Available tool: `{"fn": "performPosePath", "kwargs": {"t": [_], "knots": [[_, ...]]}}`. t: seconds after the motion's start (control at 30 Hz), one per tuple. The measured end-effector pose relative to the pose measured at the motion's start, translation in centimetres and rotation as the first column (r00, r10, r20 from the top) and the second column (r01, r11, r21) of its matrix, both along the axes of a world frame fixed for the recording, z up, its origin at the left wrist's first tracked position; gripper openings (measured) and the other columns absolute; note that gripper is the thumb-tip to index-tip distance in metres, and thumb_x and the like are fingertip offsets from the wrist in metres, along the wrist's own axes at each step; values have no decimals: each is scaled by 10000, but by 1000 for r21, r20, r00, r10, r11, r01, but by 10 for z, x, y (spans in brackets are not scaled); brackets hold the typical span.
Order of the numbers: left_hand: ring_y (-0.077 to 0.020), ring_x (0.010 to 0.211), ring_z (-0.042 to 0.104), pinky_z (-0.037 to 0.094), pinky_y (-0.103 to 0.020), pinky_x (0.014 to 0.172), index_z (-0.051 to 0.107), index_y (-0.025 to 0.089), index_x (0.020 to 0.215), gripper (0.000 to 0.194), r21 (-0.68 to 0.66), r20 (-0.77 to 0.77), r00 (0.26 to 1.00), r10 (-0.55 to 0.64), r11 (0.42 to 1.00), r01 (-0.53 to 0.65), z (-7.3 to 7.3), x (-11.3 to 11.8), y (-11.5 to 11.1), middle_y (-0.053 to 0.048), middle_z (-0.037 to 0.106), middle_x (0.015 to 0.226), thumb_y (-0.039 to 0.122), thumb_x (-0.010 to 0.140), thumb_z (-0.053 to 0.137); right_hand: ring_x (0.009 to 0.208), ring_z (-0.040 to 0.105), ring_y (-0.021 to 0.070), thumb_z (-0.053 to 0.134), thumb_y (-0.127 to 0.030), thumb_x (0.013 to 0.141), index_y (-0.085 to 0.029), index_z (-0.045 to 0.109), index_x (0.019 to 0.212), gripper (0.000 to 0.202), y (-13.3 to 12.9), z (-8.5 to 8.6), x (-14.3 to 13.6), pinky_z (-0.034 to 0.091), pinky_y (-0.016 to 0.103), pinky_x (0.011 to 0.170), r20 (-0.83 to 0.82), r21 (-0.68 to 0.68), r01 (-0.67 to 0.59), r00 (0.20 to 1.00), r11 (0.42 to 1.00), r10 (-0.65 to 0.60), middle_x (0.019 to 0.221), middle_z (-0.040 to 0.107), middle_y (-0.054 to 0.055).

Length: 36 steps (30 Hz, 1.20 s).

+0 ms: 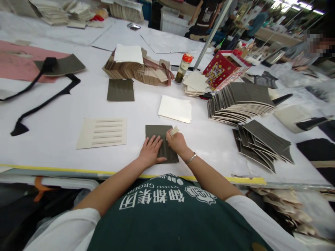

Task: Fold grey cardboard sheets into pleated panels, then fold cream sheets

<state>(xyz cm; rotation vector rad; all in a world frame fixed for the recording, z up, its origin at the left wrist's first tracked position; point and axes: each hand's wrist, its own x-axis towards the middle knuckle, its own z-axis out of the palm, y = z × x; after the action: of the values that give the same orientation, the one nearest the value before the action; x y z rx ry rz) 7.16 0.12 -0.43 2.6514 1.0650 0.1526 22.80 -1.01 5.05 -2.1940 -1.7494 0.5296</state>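
Head view, left hand point(151, 152) spread flat on dark panel point(165, 149), right hand point(178, 142) curled, grip clasping pale piece point(174, 131)

Below the near edge of the table point(209, 146), the green apron point(162, 226) bears large white characters point(153, 200), 御都集团, with "YUDU GROUP" in smaller letters point(146, 186) and a white emblem point(200, 195) beside them; a finer line near the table edge is hard to read. Beyond the far edge, white lettering on a dark shirt point(209, 14) is illegible
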Motion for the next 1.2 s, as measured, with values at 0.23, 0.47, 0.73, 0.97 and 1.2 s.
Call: {"fn": "performPosePath", "kwargs": {"t": [0.23,0.47,0.73,0.97,1.2], "knots": [[-304,1342,131,126,-471,1069,236,126,1374,976,-127,-5,998,-59,990,58,9,-8,9,-150,195,1456,622,614,594,410,570,117,348,-349,869,-166,588,822,305,-38,-3,-2,428,182,441,-342,-148,-24,939,989,-28,438,579,-11],[-287,1339,155,170,-411,1070,219,83,1368,1000,-149,5,998,-60,987,60,12,-16,15,-176,197,1449,590,607,623,490,600,149,313,-286,882,-121,597,855,329,-1,-1,-12,438,220,536,-40,10,-32,999,999,32,471,595,33],[-313,1337,146,100,-472,1079,264,50,1352,1048,-80,-30,997,71,994,-73,9,-15,7,-200,209,1437,658,572,609,529,605,141,320,-274,883,-136,591,857,306,1,0,-23,432,212,573,-7,31,-41,999,999,41,513,609,32],[-306,1344,120,62,-497,1075,230,83,1370,1051,-96,-38,997,71,993,-74,10,-18,9,-181,179,1451,685,580,573,386,545,116,353,-291,858,-164,577,769,272,-36,1,-24,395,186,422,-239,-169,-110,969,980,68,437,571,-2],[-294,1333,176,189,-374,1063,236,69,1360,1068,-138,-73,991,-108,986,97,16,-41,34,-201,160,1451,627,545,640,479,590,131,315,-286,883,-135,582,855,307,21,-6,-32,454,213,546,-150,74,-21,988,997,32,471,588,19]]}}
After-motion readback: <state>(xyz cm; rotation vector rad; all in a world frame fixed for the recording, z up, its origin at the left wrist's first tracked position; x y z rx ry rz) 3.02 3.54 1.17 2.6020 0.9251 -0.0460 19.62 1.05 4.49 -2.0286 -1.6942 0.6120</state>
